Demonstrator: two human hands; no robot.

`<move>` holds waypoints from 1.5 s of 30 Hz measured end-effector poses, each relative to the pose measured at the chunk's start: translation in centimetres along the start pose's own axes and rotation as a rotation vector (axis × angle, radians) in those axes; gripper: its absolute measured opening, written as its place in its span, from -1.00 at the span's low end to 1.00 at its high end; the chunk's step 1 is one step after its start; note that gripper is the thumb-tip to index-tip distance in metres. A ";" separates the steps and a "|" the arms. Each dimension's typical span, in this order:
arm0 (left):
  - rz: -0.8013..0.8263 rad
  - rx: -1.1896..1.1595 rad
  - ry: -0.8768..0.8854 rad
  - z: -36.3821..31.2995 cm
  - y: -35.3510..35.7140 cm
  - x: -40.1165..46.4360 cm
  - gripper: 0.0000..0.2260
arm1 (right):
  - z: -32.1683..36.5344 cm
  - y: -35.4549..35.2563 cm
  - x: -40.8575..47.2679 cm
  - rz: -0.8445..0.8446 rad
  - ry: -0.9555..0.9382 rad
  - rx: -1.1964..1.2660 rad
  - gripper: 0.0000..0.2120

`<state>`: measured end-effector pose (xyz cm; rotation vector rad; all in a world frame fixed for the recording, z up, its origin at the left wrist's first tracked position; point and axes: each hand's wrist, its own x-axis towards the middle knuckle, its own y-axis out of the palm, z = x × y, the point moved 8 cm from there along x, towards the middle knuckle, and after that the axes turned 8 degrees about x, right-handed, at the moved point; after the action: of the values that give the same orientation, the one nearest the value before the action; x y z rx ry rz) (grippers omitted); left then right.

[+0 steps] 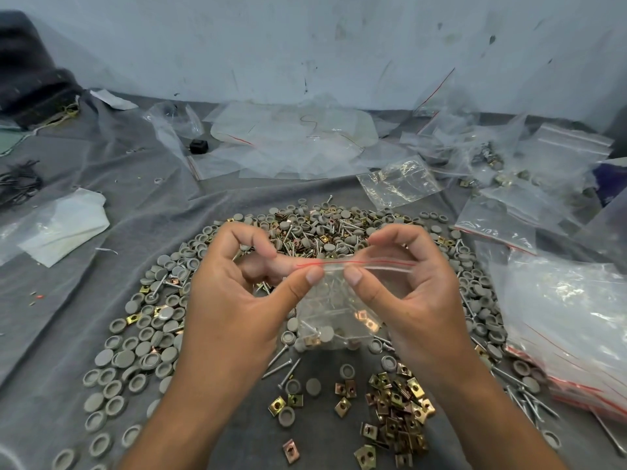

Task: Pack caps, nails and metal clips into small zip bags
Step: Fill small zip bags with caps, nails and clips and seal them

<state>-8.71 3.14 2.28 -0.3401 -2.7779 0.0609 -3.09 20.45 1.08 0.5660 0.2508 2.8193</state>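
Note:
A small clear zip bag [334,313] with a red line along its top hangs between my hands above the pile. Inside it lie grey caps, nails and brass clips. My left hand [234,293] pinches the bag's zip strip at its left end between thumb and fingers. My right hand [403,290] pinches the same strip toward the right. Below spreads a wide heap of grey round caps [142,337], nails [281,366] and brass-coloured metal clips [397,408] on the grey cloth.
A stack of empty zip bags [573,334] lies at the right. More bags, some filled [492,161], are scattered behind. Crumpled clear plastic [291,140] lies at the back by the wall. White paper in plastic [64,225] rests at left.

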 end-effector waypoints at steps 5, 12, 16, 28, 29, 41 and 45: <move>0.043 0.039 0.000 0.1 0.1 0.0 -0.61 | -0.2 0.3 0.0 0.038 0.029 0.059 -0.70; 0.047 0.080 -0.006 0.3 -0.9 0.4 -0.60 | 1.6 -0.2 0.8 0.227 0.072 -0.220 -0.74; 0.050 0.069 -0.041 0.9 -0.7 0.3 -0.61 | 1.3 -0.8 0.8 0.318 0.197 -0.293 -0.65; -0.056 0.001 -0.056 1.0 -2.2 0.6 -0.65 | 14.6 -16.6 18.5 -0.183 -0.134 -0.672 -0.81; -0.056 0.011 -0.060 1.1 -2.1 0.6 -0.67 | 15.7 -18.2 19.9 -0.228 -0.169 -0.703 -0.79; -0.018 0.125 -0.060 1.4 -1.0 0.3 -0.73 | 6.5 -27.9 15.7 -0.257 0.200 -1.274 -0.78; -0.016 0.137 -0.052 1.4 -0.9 0.3 -0.71 | 4.2 -24.7 6.2 0.167 0.479 -1.233 -0.73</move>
<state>-9.65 2.29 1.13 -0.2855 -2.8088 0.2585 -1.67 46.18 1.74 -0.3757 -1.3849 2.5281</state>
